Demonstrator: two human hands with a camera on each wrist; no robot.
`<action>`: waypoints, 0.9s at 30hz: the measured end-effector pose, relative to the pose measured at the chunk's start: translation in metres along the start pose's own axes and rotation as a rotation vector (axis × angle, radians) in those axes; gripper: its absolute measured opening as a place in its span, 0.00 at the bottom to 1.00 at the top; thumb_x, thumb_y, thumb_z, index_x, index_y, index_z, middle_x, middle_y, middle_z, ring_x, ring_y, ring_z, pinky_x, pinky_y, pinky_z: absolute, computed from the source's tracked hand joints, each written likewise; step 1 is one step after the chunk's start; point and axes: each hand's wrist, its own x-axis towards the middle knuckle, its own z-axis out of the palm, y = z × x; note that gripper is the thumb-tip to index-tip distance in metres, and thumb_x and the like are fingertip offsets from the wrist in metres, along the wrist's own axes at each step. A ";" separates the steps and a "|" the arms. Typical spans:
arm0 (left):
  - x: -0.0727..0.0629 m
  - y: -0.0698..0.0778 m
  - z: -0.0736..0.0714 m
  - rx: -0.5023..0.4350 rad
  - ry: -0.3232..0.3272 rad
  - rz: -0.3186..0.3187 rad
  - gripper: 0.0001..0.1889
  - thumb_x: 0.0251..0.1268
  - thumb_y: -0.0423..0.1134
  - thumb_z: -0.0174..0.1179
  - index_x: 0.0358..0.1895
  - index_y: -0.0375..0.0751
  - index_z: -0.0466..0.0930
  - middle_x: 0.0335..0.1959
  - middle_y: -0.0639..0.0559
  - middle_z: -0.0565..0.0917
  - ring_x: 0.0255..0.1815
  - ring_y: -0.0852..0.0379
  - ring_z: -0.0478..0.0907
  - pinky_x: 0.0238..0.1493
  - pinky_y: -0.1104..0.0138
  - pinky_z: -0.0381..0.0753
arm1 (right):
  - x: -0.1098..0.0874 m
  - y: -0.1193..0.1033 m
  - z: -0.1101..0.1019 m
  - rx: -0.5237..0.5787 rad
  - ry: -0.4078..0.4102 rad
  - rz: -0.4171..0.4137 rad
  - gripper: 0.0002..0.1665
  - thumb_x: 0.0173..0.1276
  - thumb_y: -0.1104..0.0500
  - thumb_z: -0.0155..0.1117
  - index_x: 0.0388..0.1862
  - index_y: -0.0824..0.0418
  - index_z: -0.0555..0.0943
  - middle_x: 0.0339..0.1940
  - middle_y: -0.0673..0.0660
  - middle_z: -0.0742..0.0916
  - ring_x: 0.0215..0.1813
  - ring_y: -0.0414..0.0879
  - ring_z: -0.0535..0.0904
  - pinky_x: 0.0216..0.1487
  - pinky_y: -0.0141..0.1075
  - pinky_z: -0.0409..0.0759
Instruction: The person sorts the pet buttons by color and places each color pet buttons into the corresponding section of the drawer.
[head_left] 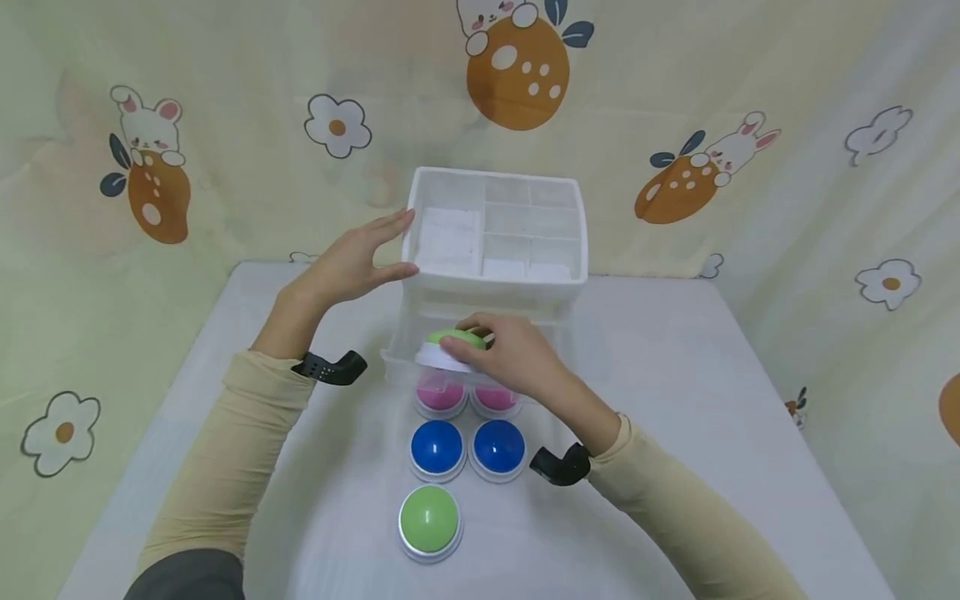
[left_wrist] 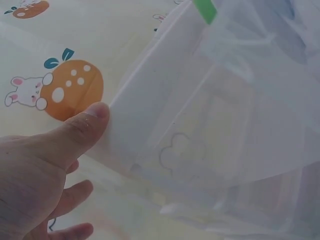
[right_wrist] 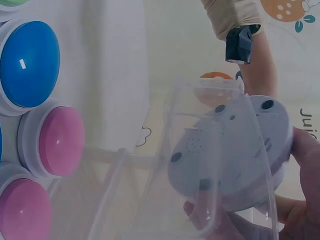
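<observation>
Dark grey bit (head_left: 186,575): super close
Right hand (head_left: 510,350): pinching green button (head_left: 446,339), thumb-to-fingers
Button underside (right_wrist: 232,155): only showing on right-wrist cam
Left hand (head_left: 345,260): spread against white box (head_left: 495,282)

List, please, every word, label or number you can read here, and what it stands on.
"Jui", sideways on the curtain; the rest cannot be made out.
Small marks under the held button: too blurred to tell whether they are text.
No other words, labels or numbers are readable.
</observation>
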 end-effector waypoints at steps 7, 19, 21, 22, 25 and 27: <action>0.000 0.003 0.000 0.001 0.008 -0.011 0.43 0.62 0.54 0.61 0.76 0.51 0.48 0.77 0.53 0.52 0.77 0.48 0.50 0.75 0.51 0.53 | 0.013 -0.005 0.003 -0.164 0.108 -0.044 0.35 0.59 0.40 0.67 0.61 0.56 0.77 0.56 0.55 0.83 0.55 0.49 0.78 0.56 0.41 0.80; -0.002 0.005 0.005 -0.015 0.018 -0.022 0.43 0.62 0.53 0.61 0.76 0.53 0.48 0.77 0.53 0.51 0.77 0.49 0.50 0.75 0.51 0.54 | 0.025 -0.004 0.014 -0.528 0.123 -0.179 0.34 0.61 0.43 0.66 0.59 0.62 0.74 0.47 0.57 0.85 0.48 0.49 0.82 0.52 0.37 0.82; -0.002 0.005 0.006 -0.019 0.017 -0.027 0.43 0.62 0.53 0.61 0.76 0.54 0.47 0.77 0.53 0.51 0.77 0.49 0.49 0.75 0.51 0.55 | 0.024 -0.006 0.014 -0.612 0.148 -0.181 0.32 0.60 0.42 0.66 0.53 0.64 0.76 0.39 0.56 0.85 0.40 0.48 0.83 0.45 0.36 0.84; -0.002 0.005 0.006 -0.018 0.018 -0.025 0.43 0.62 0.53 0.61 0.76 0.54 0.48 0.77 0.54 0.51 0.77 0.49 0.49 0.75 0.51 0.55 | 0.024 -0.007 0.015 -0.636 0.161 -0.173 0.31 0.60 0.41 0.66 0.50 0.64 0.76 0.35 0.56 0.85 0.37 0.48 0.83 0.41 0.35 0.84; -0.002 0.004 0.007 -0.023 0.021 -0.016 0.43 0.62 0.53 0.61 0.76 0.53 0.47 0.77 0.53 0.50 0.78 0.50 0.49 0.75 0.52 0.55 | 0.027 -0.009 0.015 -0.665 0.190 -0.149 0.28 0.60 0.40 0.66 0.43 0.64 0.77 0.28 0.55 0.83 0.30 0.46 0.80 0.33 0.33 0.83; -0.002 0.004 0.007 -0.028 0.024 -0.010 0.43 0.62 0.53 0.61 0.76 0.53 0.47 0.77 0.53 0.50 0.78 0.50 0.49 0.75 0.52 0.54 | 0.031 -0.009 0.016 -0.651 0.201 -0.138 0.26 0.61 0.42 0.66 0.42 0.63 0.77 0.26 0.54 0.82 0.28 0.46 0.78 0.29 0.32 0.81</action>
